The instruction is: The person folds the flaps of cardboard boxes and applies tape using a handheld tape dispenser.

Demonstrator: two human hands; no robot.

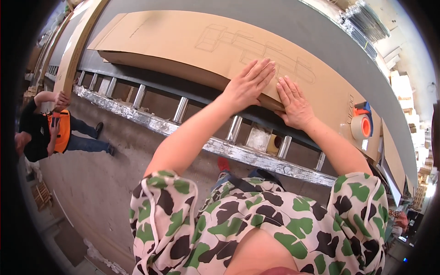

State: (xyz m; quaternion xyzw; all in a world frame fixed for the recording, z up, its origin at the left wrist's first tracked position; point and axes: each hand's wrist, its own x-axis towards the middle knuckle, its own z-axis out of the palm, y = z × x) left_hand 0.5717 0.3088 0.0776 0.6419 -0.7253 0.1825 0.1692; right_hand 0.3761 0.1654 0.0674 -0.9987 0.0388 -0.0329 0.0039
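Observation:
A long brown cardboard box (169, 43) with a line drawing on its top lies across a dark conveyor surface. Flat on the box near its front edge rests my left hand (247, 86), fingers stretched and held close together. Just to its right, my right hand (294, 103) also presses on the cardboard with fingers extended, its thumb over the near edge. Neither palm holds anything. Toward the box's right end sits a tape dispenser (362, 123) in blue and orange with a roll of tan tape, beyond my right hand.
A metal frame rail (247, 156) with rollers (181, 110) runs along the near side. At left, a person (59, 123) in dark clothes with an orange piece holds another long carton (75, 50). Loose cardboard flaps (392, 153) stand at the right end.

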